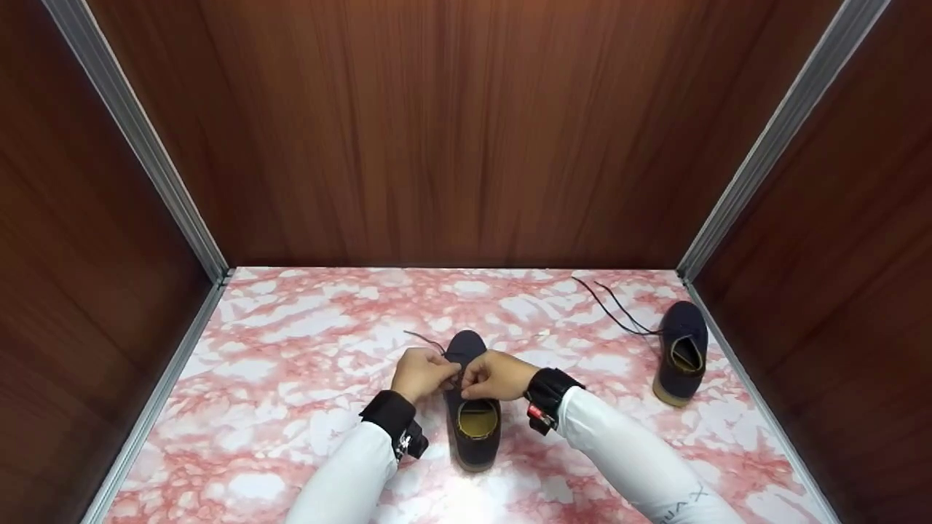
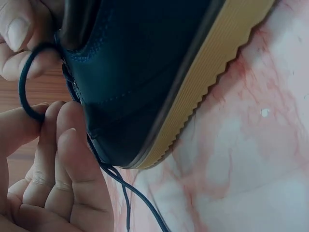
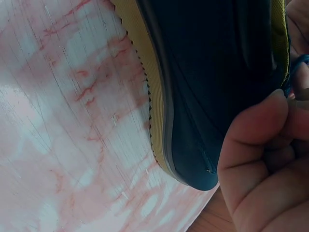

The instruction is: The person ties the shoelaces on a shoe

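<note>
A dark navy shoe (image 1: 478, 451) with a tan wavy-edged sole lies in front of me, toe pointing away. My left hand (image 1: 424, 372) is at the left of its lacing and pinches a dark shoelace (image 2: 23, 87) between thumb and fingertips. The lace bends in a loop from there up to the shoe's top eyelets. Right beside it my right hand (image 1: 499, 375) pinches the lace at the eyelets, thumb against curled forefinger; the fingers hide most of the lace there. Loose lace ends (image 2: 145, 199) trail past the toe onto the table.
A matching second shoe (image 1: 683, 349) stands at the right, its long laces (image 1: 608, 309) stretched out leftward on the table. The red-and-white marbled tabletop (image 1: 291, 320) is bordered by brown wood-grain panels (image 1: 451, 131) and metal corner rails (image 1: 145, 131).
</note>
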Demonstrator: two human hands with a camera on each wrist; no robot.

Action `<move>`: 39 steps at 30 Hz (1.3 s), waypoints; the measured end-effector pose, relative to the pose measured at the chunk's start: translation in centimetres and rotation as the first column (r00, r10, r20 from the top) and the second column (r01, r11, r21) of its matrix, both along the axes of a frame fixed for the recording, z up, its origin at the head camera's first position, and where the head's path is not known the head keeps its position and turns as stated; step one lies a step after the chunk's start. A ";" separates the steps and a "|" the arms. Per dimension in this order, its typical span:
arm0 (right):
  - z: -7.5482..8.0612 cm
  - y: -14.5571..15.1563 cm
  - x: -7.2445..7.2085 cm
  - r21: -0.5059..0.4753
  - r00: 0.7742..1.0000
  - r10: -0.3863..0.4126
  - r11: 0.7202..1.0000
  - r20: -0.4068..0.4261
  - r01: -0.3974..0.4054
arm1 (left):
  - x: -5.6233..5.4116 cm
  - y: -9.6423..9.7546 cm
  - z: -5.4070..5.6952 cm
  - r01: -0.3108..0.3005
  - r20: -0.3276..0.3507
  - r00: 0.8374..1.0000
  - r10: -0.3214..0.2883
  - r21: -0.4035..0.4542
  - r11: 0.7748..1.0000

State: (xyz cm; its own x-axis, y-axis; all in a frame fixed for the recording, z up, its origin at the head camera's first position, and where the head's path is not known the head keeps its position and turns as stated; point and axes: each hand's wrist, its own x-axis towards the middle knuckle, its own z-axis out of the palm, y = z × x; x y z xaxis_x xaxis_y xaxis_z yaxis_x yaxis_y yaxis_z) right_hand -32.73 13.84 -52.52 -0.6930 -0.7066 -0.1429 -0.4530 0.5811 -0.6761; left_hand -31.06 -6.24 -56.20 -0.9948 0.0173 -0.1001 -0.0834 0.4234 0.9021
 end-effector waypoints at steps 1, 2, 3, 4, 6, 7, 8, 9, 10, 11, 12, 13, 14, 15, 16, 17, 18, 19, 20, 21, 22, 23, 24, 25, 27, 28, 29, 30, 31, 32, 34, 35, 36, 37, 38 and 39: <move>0.0 0.0 0.0 -0.001 1.000 -0.004 1.000 0.002 0.004 | 0.0 0.0 0.0 -0.005 0.016 1.000 0.004 0.014 1.000; -0.1 0.1 0.0 -0.003 1.000 -0.009 1.000 0.003 0.009 | 0.0 0.0 0.0 -0.007 0.026 1.000 0.006 0.032 0.999; -0.1 0.1 0.0 -0.004 1.000 -0.017 1.000 0.007 0.017 | 0.0 -0.1 -0.1 -0.009 0.036 0.999 0.008 0.047 0.999; -0.1 0.1 0.0 -0.009 1.000 -0.023 1.000 0.010 0.023 | 0.0 -0.1 -0.1 -0.011 0.042 0.999 0.008 0.061 0.998; -0.1 0.2 0.0 -0.012 0.999 -0.034 0.999 0.014 0.034 | 0.1 -0.2 -0.1 -0.014 0.050 0.999 0.010 0.088 0.996; -0.2 0.2 -0.1 -0.015 0.999 -0.039 0.999 0.015 0.039 | 0.1 -0.2 -0.1 -0.013 0.048 0.999 0.008 0.099 0.995; -0.2 0.2 -0.1 -0.019 0.999 -0.042 0.999 0.015 0.042 | 0.2 -0.3 -0.1 -0.011 0.047 0.999 0.006 0.111 0.994; -0.2 0.2 -0.1 -0.024 0.999 -0.046 0.999 0.018 0.046 | 0.2 -0.3 -0.1 -0.012 0.049 0.999 0.006 0.121 0.993; -0.2 0.2 -0.1 -0.032 0.999 -0.048 0.998 0.019 0.049 | 0.3 -0.4 -0.1 -0.013 0.052 0.999 0.006 0.135 0.991; -0.2 0.3 -0.1 -0.038 0.998 -0.052 0.998 0.021 0.052 | 0.3 -0.4 -0.1 -0.015 0.057 0.998 0.006 0.148 0.989; -0.2 0.3 -0.1 -0.045 0.998 -0.057 0.997 0.024 0.058 | 0.3 -0.5 -0.2 -0.018 0.063 0.998 0.007 0.161 0.987; -0.2 0.4 -0.1 -0.051 0.998 -0.063 0.997 0.028 0.064 | 0.3 -0.6 -0.2 -0.018 0.065 0.998 0.007 0.169 0.985; -0.2 0.4 -0.1 -0.057 0.997 -0.069 0.996 0.032 0.071 | 0.3 -0.7 -0.2 -0.027 0.080 0.997 0.012 0.178 0.984; -0.3 0.5 0.0 -0.063 0.996 -0.077 0.995 0.036 0.079 | 0.2 -0.8 -0.2 -0.036 0.095 0.995 0.018 0.186 0.982; -0.3 0.5 0.0 -0.067 0.996 -0.086 0.994 0.036 0.088 | 0.2 -0.9 -0.3 -0.044 0.106 0.994 0.024 0.188 0.981; -0.3 0.6 0.0 -0.067 0.995 -0.096 0.993 0.035 0.098 | 0.1 -1.1 -0.3 -0.049 0.113 0.993 0.028 0.190 0.981; -0.3 0.6 -0.1 -0.065 0.993 -0.110 0.992 0.035 0.112 | 0.1 -1.2 -0.3 -0.058 0.120 0.992 0.035 0.192 0.980; -0.3 0.7 -0.1 -0.064 0.992 -0.122 0.990 0.034 0.124 | 0.0 -1.4 -0.3 -0.067 0.125 0.991 0.043 0.192 0.979; -0.4 0.7 -0.1 -0.063 0.991 -0.133 0.989 0.031 0.135 | -0.1 -1.5 -0.2 -0.079 0.129 0.990 0.055 0.189 0.979; -0.4 0.8 -0.1 -0.062 0.989 -0.145 0.987 0.030 0.146 | -0.1 -1.7 -0.2 -0.083 0.118 0.991 0.062 0.184 0.979; -0.4 0.8 -0.1 -0.060 0.988 -0.154 0.986 0.028 0.156 | -0.2 -1.9 -0.2 -0.086 0.101 0.992 0.070 0.170 0.982; -0.4 0.9 -0.1 -0.058 0.986 -0.162 0.985 0.029 0.164 | -0.2 -2.0 -0.2 -0.093 0.090 0.993 0.080 0.157 0.983; -0.4 0.9 -0.2 -0.058 0.985 -0.168 0.984 0.032 0.169 | -0.3 -2.1 -0.2 -0.101 0.078 0.993 0.092 0.135 0.986; -0.4 0.9 -0.2 -0.065 0.985 -0.169 0.983 0.035 0.171 | -0.4 -2.2 -0.2 -0.108 0.062 0.993 0.102 0.100 0.989; -0.4 0.9 -0.2 -0.076 0.984 -0.171 0.982 0.046 0.174 | -0.5 -2.4 -0.3 -0.119 0.027 0.993 0.118 0.009 0.993; -0.4 0.9 -0.1 -0.081 0.984 -0.171 0.981 0.051 0.174 | -0.5 -2.4 -0.3 -0.123 0.009 0.992 0.124 -0.050 0.991; -0.4 1.0 -0.1 -0.087 0.984 -0.170 0.981 0.053 0.174 | -0.6 -2.5 -0.4 -0.126 -0.010 0.992 0.125 -0.108 0.986; -0.3 0.9 -0.1 -0.091 0.984 -0.169 0.981 0.057 0.174 | -0.6 -2.5 -0.5 -0.123 -0.039 0.992 0.118 -0.168 0.978; -0.3 0.9 -0.1 -0.094 0.984 -0.170 0.980 0.062 0.175 | -0.7 -2.5 -0.6 -0.121 -0.065 0.992 0.109 -0.219 0.968; -0.3 0.9 -0.2 -0.092 0.983 -0.171 0.980 0.064 0.176 | -0.7 -2.4 -0.7 -0.116 -0.089 0.991 0.096 -0.259 0.959; -0.3 0.9 -0.1 -0.089 0.982 -0.175 0.980 0.067 0.180 | -0.8 -2.3 -0.9 -0.093 -0.134 0.990 0.053 -0.315 0.944; -0.2 0.9 -0.1 -0.086 0.982 -0.177 0.979 0.071 0.183 | -0.9 -2.3 -1.0 -0.078 -0.148 0.989 0.031 -0.330 0.941; -0.2 0.8 -0.1 -0.082 0.980 -0.182 0.979 0.077 0.188 | -1.0 -2.3 -1.1 -0.063 -0.164 0.986 0.006 -0.344 0.937; -0.2 0.8 -0.2 -0.079 0.979 -0.185 0.978 0.080 0.192 | -1.2 -2.2 -1.2 -0.049 -0.173 0.985 -0.014 -0.352 0.935; -0.2 0.8 -0.2 -0.077 0.979 -0.188 0.978 0.083 0.195 | -1.4 -2.2 -1.3 -0.036 -0.179 0.983 -0.032 -0.361 0.932; -0.2 0.7 -0.2 -0.073 0.978 -0.191 0.978 0.083 0.197 | -1.5 -2.2 -1.4 -0.022 -0.183 0.982 -0.050 -0.373 0.928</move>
State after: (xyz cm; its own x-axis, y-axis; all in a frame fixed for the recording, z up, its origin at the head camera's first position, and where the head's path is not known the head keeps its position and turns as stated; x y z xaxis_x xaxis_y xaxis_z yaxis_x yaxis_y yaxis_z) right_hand -32.88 14.58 -52.71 -0.8076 -0.5709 -0.1479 -0.2831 0.5952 -0.7520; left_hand -32.58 -8.40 -57.57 -0.9960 0.0289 0.0849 0.0790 0.7307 0.6781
